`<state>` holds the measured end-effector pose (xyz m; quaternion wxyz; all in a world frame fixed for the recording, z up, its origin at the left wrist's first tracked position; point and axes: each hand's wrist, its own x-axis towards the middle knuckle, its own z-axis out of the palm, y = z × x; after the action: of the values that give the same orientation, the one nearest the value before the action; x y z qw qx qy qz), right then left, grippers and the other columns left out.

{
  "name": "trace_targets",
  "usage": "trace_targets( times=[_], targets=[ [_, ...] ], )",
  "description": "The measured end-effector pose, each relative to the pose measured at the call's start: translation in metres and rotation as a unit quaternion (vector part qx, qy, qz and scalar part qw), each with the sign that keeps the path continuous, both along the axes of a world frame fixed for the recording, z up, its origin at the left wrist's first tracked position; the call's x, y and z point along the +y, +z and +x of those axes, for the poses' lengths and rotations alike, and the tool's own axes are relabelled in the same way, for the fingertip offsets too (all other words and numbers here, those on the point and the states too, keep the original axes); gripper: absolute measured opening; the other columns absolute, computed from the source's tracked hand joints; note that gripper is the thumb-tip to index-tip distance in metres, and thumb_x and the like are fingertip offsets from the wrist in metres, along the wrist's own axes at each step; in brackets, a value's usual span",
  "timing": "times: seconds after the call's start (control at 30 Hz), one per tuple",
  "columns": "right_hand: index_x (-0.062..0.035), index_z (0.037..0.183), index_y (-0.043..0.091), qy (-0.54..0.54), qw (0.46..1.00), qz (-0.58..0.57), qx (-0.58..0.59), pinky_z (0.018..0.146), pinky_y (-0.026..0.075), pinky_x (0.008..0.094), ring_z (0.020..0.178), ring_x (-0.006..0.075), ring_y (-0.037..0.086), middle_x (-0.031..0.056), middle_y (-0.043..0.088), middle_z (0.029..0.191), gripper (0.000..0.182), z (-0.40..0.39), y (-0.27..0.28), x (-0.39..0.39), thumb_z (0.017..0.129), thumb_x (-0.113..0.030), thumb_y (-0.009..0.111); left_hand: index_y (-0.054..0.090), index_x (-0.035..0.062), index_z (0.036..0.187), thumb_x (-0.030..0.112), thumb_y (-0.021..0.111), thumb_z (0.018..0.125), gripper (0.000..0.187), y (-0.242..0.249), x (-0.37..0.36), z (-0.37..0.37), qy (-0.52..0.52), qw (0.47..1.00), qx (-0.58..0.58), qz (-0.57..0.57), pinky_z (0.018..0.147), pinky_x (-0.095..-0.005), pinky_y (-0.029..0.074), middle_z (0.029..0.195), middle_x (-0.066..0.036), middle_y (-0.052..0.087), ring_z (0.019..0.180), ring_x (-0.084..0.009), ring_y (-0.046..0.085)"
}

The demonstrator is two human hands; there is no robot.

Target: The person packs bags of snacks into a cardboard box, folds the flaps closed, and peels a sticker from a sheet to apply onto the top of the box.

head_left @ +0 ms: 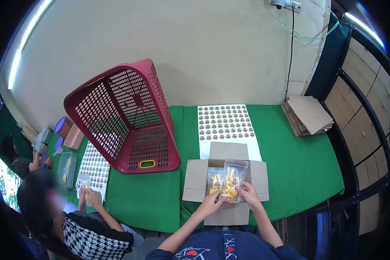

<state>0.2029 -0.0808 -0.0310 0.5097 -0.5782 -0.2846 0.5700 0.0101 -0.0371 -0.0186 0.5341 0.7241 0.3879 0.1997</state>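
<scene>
A clear zip pouch of pale yellow finger-shaped snacks (232, 180), with a small round label on its front, is held over an open cardboard box (195, 180). My right hand (248, 195) pinches its lower right side. My left hand (211, 204) is closed at its lower left edge, fingertips against the plastic. Beside it, a second similar pouch (215, 182) stands in the left part of the box, partly covered by the held one. The box's flaps are folded outward, and its inner bottom is hidden by the pouches.
Behind the box lies a sheet of round stickers (226, 123) on the green cloth (299, 173). A tipped maroon basket (174, 149) stands to the left, flattened cardboard (310, 113) at the back right. At the left, a co-worker (99, 236) handles a small pouch (85, 181).
</scene>
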Motion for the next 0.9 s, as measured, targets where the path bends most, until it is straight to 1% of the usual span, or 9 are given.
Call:
trace_targets(
  times=[0.1, 0.2, 0.3, 0.4, 0.43, 0.63, 0.73, 0.83, 0.9],
  targets=[
    [-0.0001, 0.104, 0.052, -0.002, 1.0, -0.007, -0.027, 0.065, 0.045, 0.0225, 0.078, 0.0092, 0.057, 0.0065, 0.062, 0.093, 0.025, 0.004, -0.017, 0.004, 0.085, -0.014, 0.059, 0.04, -0.0059, 0.12, 0.029, 0.054, 0.086, 0.05, -0.016, 0.007, 0.002, 0.052, 0.977, 0.012, 0.206, 0.088, -0.0386, 0.042, 0.114, -0.025, 0.051, 0.103, -0.0356, 0.053],
    [0.002, 0.105, 0.051, -0.001, 0.998, -0.038, -0.057, 0.063, 0.044, 0.0225, 0.076, 0.0093, 0.056, 0.0069, 0.062, 0.088, 0.027, 0.003, -0.041, 0.006, 0.083, -0.012, 0.06, 0.034, -0.0067, 0.124, 0.024, 0.055, 0.085, 0.054, -0.033, 0.019, 0.001, 0.031, 0.988, 0.025, 0.148, 0.097, -0.0404, 0.033, 0.122, -0.027, 0.043, 0.116, -0.0374, 0.041],
    [0.0045, 0.107, 0.048, -0.046, 0.994, -0.021, -0.092, 0.061, 0.044, 0.0234, 0.072, 0.0096, 0.055, 0.0072, 0.062, 0.081, 0.035, -0.01, -0.054, 0.01, 0.08, -0.012, 0.063, 0.035, -0.0069, 0.125, 0.021, 0.055, 0.084, 0.054, -0.049, 0.023, 0.005, 0.027, 0.981, 0.042, 0.185, 0.099, -0.0412, 0.032, 0.125, -0.028, 0.039, 0.118, -0.0388, 0.038],
    [0.0044, 0.109, 0.046, -0.039, 0.973, -0.017, -0.226, 0.061, 0.044, 0.0254, 0.072, 0.0108, 0.055, 0.0088, 0.061, 0.082, 0.04, -0.016, -0.082, 0.017, 0.079, -0.015, 0.065, 0.036, -0.0072, 0.124, 0.022, 0.055, 0.084, 0.053, -0.049, 0.018, 0.011, 0.028, 0.971, 0.07, 0.229, 0.101, -0.0424, 0.029, 0.128, -0.029, 0.035, 0.12, -0.041, 0.034],
    [0.0039, 0.109, 0.045, -0.051, 0.953, 0.004, -0.298, 0.061, 0.045, 0.0298, 0.069, 0.0162, 0.056, 0.0114, 0.059, 0.08, 0.041, -0.02, -0.082, 0.016, 0.078, -0.015, 0.065, 0.036, -0.0064, 0.125, 0.022, 0.055, 0.084, 0.054, -0.052, 0.018, 0.012, 0.023, 0.967, 0.088, 0.237, 0.102, -0.0426, 0.029, 0.129, -0.029, 0.034, 0.121, -0.0411, 0.033],
    [0.0008, 0.117, 0.044, -0.105, 0.839, 0.112, -0.522, 0.087, 0.038, 0.0408, 0.101, 0.0352, 0.047, 0.0228, 0.048, 0.106, 0.046, -0.033, -0.062, 0.013, 0.077, -0.014, 0.062, 0.038, -0.003, 0.126, 0.023, 0.054, 0.084, 0.051, -0.054, 0.016, 0.017, 0.014, 0.955, 0.147, 0.257, 0.102, -0.0439, 0.027, 0.131, -0.029, 0.032, 0.123, -0.0414, 0.031],
    [-0.0022, 0.122, 0.042, -0.007, 0.859, 0.133, -0.495, 0.096, 0.031, 0.0418, 0.114, 0.0385, 0.036, 0.024, 0.04, 0.121, 0.051, -0.028, -0.06, 0.015, 0.077, -0.017, 0.062, 0.041, -0.0022, 0.124, 0.02, 0.054, 0.084, 0.048, -0.056, 0.016, 0.019, 0.03, 0.957, 0.112, 0.265, 0.102, -0.0444, 0.028, 0.129, -0.028, 0.034, 0.122, -0.0418, 0.032],
    [-0.005, 0.126, 0.041, 0.027, 0.855, 0.119, -0.504, 0.097, 0.029, 0.0445, 0.116, 0.0383, 0.037, 0.0229, 0.039, 0.125, 0.053, -0.035, -0.052, 0.013, 0.08, -0.025, 0.059, 0.043, -0.0016, 0.123, 0.016, 0.053, 0.082, 0.046, -0.047, 0.02, 0.014, 0.063, 0.957, 0.043, 0.279, 0.101, -0.0454, 0.029, 0.127, -0.027, 0.037, 0.12, -0.0424, 0.034],
    [-0.0068, 0.127, 0.041, 0.055, 0.82, 0.1, -0.561, 0.098, 0.027, 0.0468, 0.118, 0.0376, 0.036, 0.0224, 0.038, 0.128, 0.054, -0.042, -0.04, 0.012, 0.082, -0.03, 0.056, 0.042, -0.0008, 0.123, 0.014, 0.054, 0.08, 0.047, -0.035, 0.025, 0.004, 0.089, 0.942, 0.056, 0.32, 0.101, -0.0457, 0.029, 0.127, -0.026, 0.036, 0.12, -0.0428, 0.034]
  ],
)
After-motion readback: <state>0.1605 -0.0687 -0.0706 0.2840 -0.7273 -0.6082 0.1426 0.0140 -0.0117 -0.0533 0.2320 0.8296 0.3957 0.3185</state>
